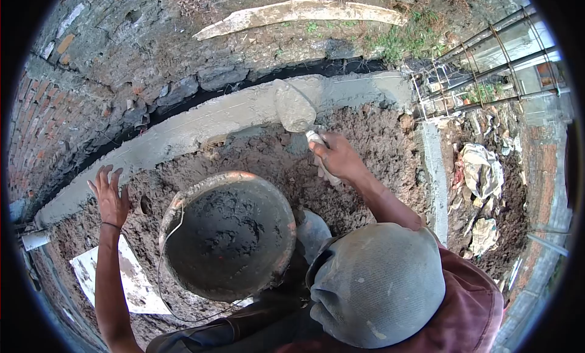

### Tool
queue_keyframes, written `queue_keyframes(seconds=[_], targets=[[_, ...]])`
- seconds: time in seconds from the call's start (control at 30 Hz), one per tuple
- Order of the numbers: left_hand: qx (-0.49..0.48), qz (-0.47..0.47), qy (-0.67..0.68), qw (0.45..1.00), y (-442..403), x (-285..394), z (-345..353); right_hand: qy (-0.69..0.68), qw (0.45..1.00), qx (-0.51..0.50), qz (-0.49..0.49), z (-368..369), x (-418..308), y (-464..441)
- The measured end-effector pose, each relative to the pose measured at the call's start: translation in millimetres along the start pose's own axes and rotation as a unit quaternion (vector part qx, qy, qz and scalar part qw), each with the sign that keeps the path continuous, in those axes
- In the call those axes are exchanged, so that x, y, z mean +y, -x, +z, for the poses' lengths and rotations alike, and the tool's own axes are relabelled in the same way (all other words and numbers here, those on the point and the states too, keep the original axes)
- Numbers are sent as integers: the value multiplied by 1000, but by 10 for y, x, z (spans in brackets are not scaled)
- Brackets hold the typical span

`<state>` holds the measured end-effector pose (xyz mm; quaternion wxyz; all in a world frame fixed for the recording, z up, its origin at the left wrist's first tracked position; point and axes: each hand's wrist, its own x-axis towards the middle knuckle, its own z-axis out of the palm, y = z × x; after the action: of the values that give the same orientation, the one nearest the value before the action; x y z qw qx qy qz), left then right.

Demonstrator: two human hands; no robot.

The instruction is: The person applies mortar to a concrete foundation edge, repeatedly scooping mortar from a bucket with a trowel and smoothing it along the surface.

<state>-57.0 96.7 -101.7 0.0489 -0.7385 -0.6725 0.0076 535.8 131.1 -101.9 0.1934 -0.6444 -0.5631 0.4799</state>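
My right hand (339,157) is wrapped round the handle of a trowel (295,107), whose mortar-coated blade lies over the top of a grey, mortar-covered low wall (213,112). My left hand (112,196) holds nothing; its fingers are spread beside the wall's left part, and I cannot tell whether they touch it. Between my arms stands a round bucket (286,231) with a thin wire handle. Wet grey mortar (228,225) lies inside it.
Behind the wall runs a dark gap, then a stone slope with a pale plank (298,12). Steel reinforcing bars (506,67) jut in at upper right. A white sheet (131,277) lies on the soil at left; crumpled sacks (481,170) lie at right. A grey cap (381,286) covers the lower middle.
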Motion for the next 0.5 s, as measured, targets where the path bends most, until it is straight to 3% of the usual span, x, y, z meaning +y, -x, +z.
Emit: queue_keyframes(seconds=[0.1, 0.17, 0.27, 0.33, 0.37, 0.4, 0.43, 0.47, 0.5], targets=[[-3, -4, -33, 999, 230, -144, -80, -43, 989, 75, 123, -509, 125, 89], [-4, -17, -43, 999, 440, -455, 39, -67, 980, 131, 135, -859, 280, 195], [-18, -33, -72, 997, 615, -582, 16, 130, 977, 157, 63, -1346, 274, 466], [9, -25, 51, 998, 734, -778, 117, 90, 988, 121, 11, -1460, -210, 697], [-91, -93, 210, 969, 653, -552, -174, 77, 991, 104, 19, -1468, -529, 790], [-182, -167, 360, 900, 457, -184, -551, 162, 983, 68, -58, -1523, -724, 846], [-168, -152, 469, 854, 450, 37, -707, 296, 946, 17, -133, -1538, -1095, 900], [-219, -173, 579, 766, 425, 222, -874, 328, 912, -7, -246, -1493, -1293, 895], [-273, -165, 614, 722, 381, 347, -1010, 395, 872, -45, -287, -1417, -1568, 912]])
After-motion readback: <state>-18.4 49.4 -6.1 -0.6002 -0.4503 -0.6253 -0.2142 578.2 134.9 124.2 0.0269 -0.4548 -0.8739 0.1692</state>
